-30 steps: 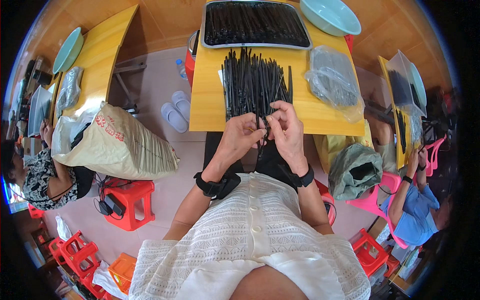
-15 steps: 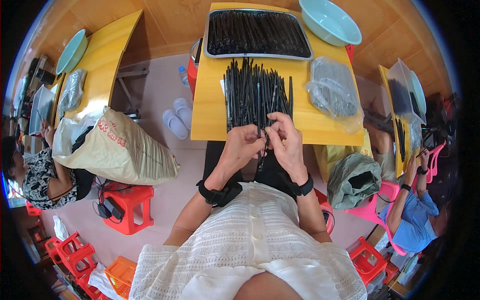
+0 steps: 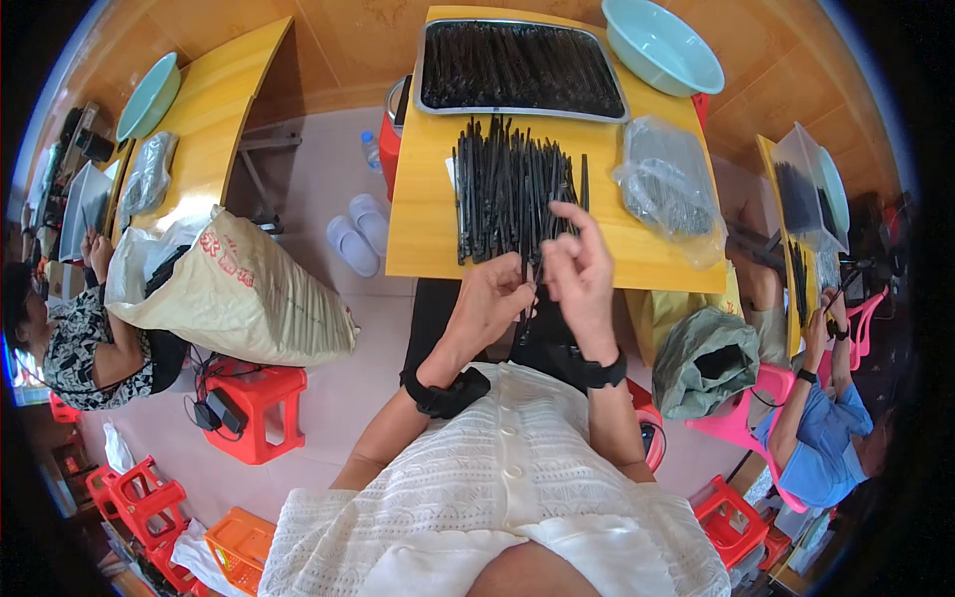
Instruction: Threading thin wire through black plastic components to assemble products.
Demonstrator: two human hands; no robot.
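My left hand (image 3: 489, 301) is closed in a pinch on a few thin black sticks (image 3: 526, 320) at the table's near edge, their lower ends pointing toward my lap. Their exact kind is not clear. Just to the right, my right hand (image 3: 585, 284) is raised with its index finger stretched out and the other fingers partly bent; nothing shows in it. Beyond both hands, a loose pile of black sticks (image 3: 497, 189) lies lengthwise on the yellow table (image 3: 418, 199). Behind the pile, a metal tray (image 3: 517, 111) holds many more, packed in a row.
A clear plastic bag (image 3: 667, 184) of dark pieces lies at the table's right, with a light-blue basin (image 3: 665, 50) behind it. A large woven sack (image 3: 254, 294) stands left, near a red stool (image 3: 261, 408). At right are a grey-green bag (image 3: 704, 363) and co-workers on both sides.
My right hand has drawn away from the held sticks, its index finger now extended. My left hand keeps its pinch, nearly in place. The view has shifted slightly.
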